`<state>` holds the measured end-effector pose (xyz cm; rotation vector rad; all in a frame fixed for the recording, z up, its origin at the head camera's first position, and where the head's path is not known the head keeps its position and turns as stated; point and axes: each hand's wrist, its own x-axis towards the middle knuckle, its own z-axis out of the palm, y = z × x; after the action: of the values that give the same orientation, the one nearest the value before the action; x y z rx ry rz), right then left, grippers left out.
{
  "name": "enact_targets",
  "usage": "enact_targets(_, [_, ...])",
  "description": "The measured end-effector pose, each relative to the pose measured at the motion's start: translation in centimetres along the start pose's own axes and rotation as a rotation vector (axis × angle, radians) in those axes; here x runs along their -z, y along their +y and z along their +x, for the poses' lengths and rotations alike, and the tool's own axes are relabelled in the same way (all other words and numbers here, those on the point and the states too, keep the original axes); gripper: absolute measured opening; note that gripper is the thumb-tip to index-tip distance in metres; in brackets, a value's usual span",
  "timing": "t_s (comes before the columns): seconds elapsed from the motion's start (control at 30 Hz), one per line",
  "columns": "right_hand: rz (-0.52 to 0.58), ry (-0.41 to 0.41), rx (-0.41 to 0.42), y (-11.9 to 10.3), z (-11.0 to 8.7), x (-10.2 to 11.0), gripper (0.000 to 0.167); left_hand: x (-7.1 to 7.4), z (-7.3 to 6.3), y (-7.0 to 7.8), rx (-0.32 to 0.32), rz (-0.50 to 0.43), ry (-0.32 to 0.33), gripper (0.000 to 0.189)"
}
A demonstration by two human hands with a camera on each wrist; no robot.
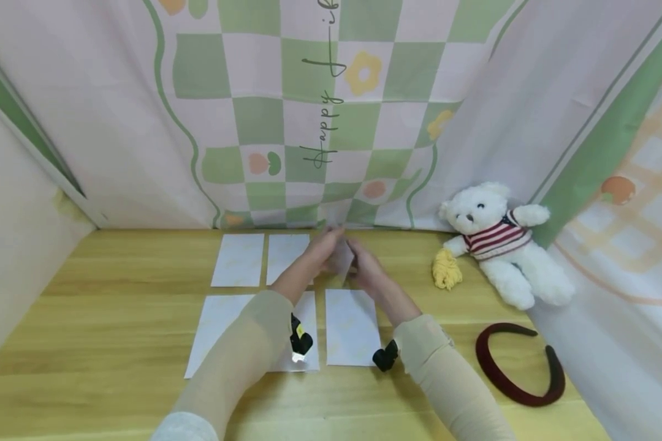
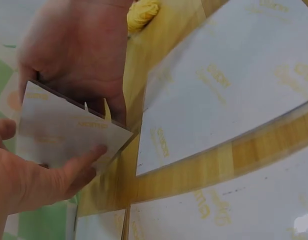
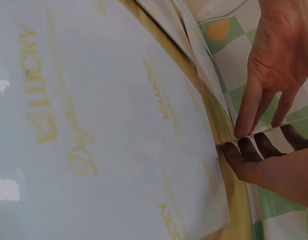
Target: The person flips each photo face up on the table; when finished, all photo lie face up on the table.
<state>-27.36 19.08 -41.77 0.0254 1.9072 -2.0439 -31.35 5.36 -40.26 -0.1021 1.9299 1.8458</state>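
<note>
Between my two hands a small sheet of photo paper point(image 2: 59, 120) stands tilted, its white back printed with faint yellow lettering. My left hand point(image 1: 324, 246) touches it with extended fingers, which lie across the white face in the left wrist view. From the other side, my right hand point(image 1: 368, 267) holds the sheet; part of its fingers is hidden behind the paper. Seen from the right wrist, the sheet is nearly edge-on between both sets of fingertips. Just below the hands lies another white sheet point(image 1: 353, 327), face down on the wooden table point(image 1: 116, 318).
More white sheets point(image 1: 238, 260) lie in rows to the left, partly under my left arm. At right a white teddy bear point(image 1: 499, 242) leans by the curtain, with a yellow yarn bundle point(image 1: 447, 269) beside its paw. A dark red headband point(image 1: 496, 369) rests near the right edge.
</note>
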Motion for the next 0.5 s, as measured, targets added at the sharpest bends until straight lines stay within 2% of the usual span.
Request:
enact_targets(0.23, [-0.301,0.113,-0.034,0.3,0.2,0.5,0.051,0.0,0.0,-0.2,-0.012,-0.153,-0.04,0.061])
enact_targets(0.37, [-0.466,0.071,-0.015,0.4,0.1,0.8,0.052,0.0,0.1,-0.4,-0.028,-0.195,-0.021,0.055])
enact_targets(0.5, [-0.621,-0.003,0.023,0.3,-0.2,1.2,0.055,0.0,0.2,-0.7,-0.044,-0.19,0.043,0.047])
